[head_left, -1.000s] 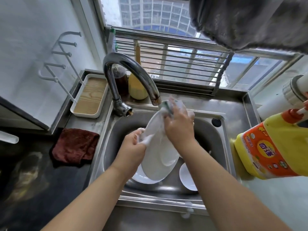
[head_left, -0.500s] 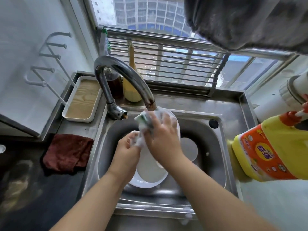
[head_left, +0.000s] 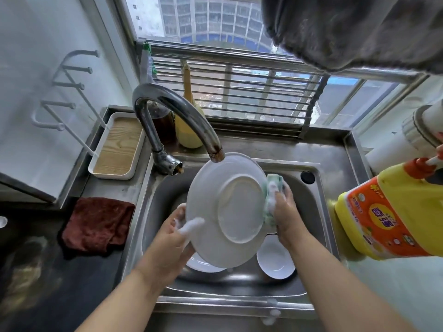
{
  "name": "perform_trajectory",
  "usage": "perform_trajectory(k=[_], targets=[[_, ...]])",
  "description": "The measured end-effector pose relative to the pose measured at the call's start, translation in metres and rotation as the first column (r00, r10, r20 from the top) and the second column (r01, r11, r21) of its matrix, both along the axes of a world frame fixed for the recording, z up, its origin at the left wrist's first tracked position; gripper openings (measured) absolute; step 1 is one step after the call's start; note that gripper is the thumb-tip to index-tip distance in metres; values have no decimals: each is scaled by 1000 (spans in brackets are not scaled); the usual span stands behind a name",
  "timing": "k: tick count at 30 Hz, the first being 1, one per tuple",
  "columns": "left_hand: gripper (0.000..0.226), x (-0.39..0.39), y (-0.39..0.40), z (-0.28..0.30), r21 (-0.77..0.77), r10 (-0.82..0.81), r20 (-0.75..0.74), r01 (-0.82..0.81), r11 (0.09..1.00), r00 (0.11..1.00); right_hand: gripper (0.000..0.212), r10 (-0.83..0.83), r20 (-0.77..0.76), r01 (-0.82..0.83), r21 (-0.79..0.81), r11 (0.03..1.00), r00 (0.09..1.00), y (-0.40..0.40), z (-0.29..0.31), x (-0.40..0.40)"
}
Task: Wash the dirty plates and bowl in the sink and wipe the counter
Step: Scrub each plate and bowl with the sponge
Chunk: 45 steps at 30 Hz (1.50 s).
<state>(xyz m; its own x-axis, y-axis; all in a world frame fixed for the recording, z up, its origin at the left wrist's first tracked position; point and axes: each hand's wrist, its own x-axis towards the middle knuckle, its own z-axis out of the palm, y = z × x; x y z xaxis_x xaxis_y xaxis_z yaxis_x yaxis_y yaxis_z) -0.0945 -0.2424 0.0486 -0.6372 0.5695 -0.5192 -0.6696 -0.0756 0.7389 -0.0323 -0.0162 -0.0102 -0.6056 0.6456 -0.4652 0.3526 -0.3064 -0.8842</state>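
Head view, far left: a dark red cloth (head_left: 97, 225) lies crumpled on the counter, a white tray (head_left: 117, 146) with a wood-grain base behind it. The curved faucet (head_left: 172, 116) arcs over the steel sink (head_left: 318, 212). The left hand (head_left: 171, 240), foamy, grips the rim of a white plate (head_left: 227, 209), tilted with its underside up, over the basin. The right hand (head_left: 285, 212) clutches a green sponge (head_left: 272, 195) against the plate's right edge. Below, a second plate (head_left: 203, 264) and a white bowl (head_left: 275, 259) sit in the sink. Far right stands a yellow detergent bottle (head_left: 393, 209).
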Motion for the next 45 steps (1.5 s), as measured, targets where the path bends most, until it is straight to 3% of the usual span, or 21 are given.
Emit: perform_trajectory(k=[3, 5, 7, 11, 12, 15, 16, 18, 20, 21, 22, 24, 26, 29, 31, 34, 36, 38, 40, 43, 45], targets=[[18, -27, 1, 8, -39, -160, -36, 159, 987, 986, 32, 296, -32, -279, 241, 929, 955, 14, 29, -1], [12, -47, 16, 17, -106, -223, -98, 213, 971, 970, 37, 433, 63, -424, 370, 826, 899, 17, 47, -10], [21, -56, 34, 23, -168, -260, -159, 234, 958, 952, 42, 431, 182, -458, 529, 715, 884, 7, 59, -20], [27, -38, 49, 23, -124, -195, -257, 168, 978, 947, 52, 424, 257, -448, 773, 449, 868, -51, 67, -39], [27, -30, 47, 22, -103, -146, -256, 123, 987, 956, 53, 418, 275, -463, 756, 462, 866, -55, 65, -41], [20, -19, 42, 18, -91, -55, -276, 30, 995, 960, 44, 272, 246, -364, 524, 770, 930, -26, 60, -55], [20, -19, 41, 15, -110, -52, -294, 20, 994, 954, 42, 245, 268, -349, 470, 811, 932, -21, 55, -55], [21, -19, 41, 13, -126, -41, -309, 2, 992, 950, 44, 281, 290, -401, 565, 721, 915, -37, 54, -51], [23, -20, 41, 12, -95, -8, -287, -21, 995, 958, 48, 381, 297, -467, 719, 515, 876, -67, 55, -48], [24, -19, 41, 13, -79, 11, -272, -34, 996, 962, 51, 401, 289, -472, 730, 495, 869, -72, 56, -50], [23, -18, 39, 13, -75, 29, -268, -51, 996, 963, 50, 377, 283, -458, 701, 547, 882, -62, 52, -55], [23, -16, 34, 14, -86, 69, -279, -97, 992, 958, 42, 273, 300, -397, 520, 756, 914, -28, 41, -64], [24, -15, 31, 16, -69, 123, -287, -149, 986, 950, 37, 157, 238, -211, 222, 952, 959, -5, 29, -54], [21, -10, 29, 21, 0, 210, -248, -217, 976, 946, 26, -53, 7, 53, -133, 990, 999, -22, 6, -25], [19, -5, 24, 21, 3, 132, -225, -134, 991, 965, 31, -77, -31, 71, -175, 982, 996, -31, 1, -7], [22, -9, 8, 18, -1, -126, -123, 127, 992, 984, 11, -37, -22, 37, 1, 999, 999, -13, 4, 8], [23, -23, 3, 17, -43, -300, -88, 297, 954, 950, 29, 111, 10, -111, 140, 984, 994, 5, 13, 9], [23, -35, 12, 18, -141, -401, -101, 386, 911, 910, 40, 316, 82, -325, 333, 885, 945, 10, 35, 5], [24, -40, 26, 22, -175, -413, -154, 387, 905, 898, 46, 446, 197, -477, 538, 695, 873, -4, 55, -8], [17, -33, 38, 23, -81, -294, -211, 284, 956, 932, 55, 462, 337, -531, 747, 400, 821, -43, 71, -23], [16, -25, 36, 21, -39, -189, -229, 185, 982, 955, 53, 490, 338, -529, 783, 326, 803, -45, 65, -27]])
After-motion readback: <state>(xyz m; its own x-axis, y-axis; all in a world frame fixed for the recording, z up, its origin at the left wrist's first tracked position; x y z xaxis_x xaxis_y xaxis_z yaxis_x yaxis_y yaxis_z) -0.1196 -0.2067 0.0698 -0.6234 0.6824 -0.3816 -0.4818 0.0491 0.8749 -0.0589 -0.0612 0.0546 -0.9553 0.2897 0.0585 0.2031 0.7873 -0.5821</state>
